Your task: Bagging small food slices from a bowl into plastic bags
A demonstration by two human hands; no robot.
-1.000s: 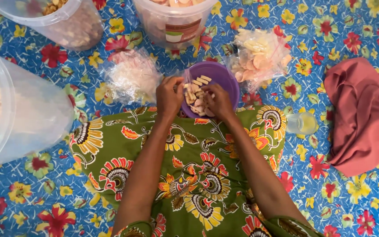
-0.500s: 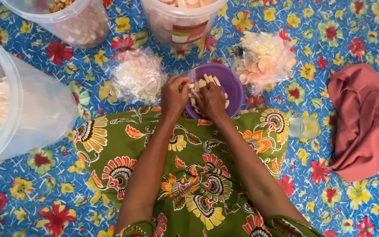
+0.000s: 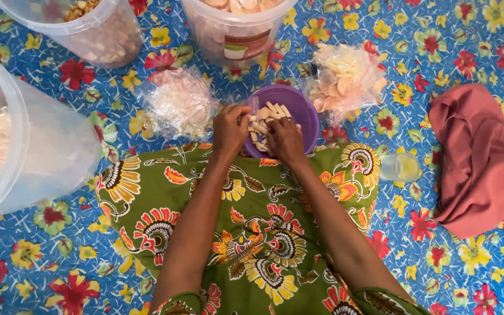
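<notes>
Reaching forward over a lap draped in green patterned cloth, both hands meet at a purple bowl of pale, stick-shaped crackers that sits on a blue floral floor mat, just beyond the knees and near the middle of the mat. The left hand is curled at the bowl's near-left rim, its fingertips pinched on what looks like the edge of a thin clear bag. The right hand lies over the crackers with fingers bent down among them; whether it grips any cannot be told.

The crackers look light, dry and brittle, so they would likely snap if squeezed; a loose handful or a gentle pinch along their length seems the safest hold. The bowl looks like light plastic, best taken by its rim.

Two filled clear bags lie on either side of the bowl. Clear tubs stand along the mat's far edge, a large clear bucket at its left edge, a small clear cup and a folded reddish cloth to the right.
</notes>
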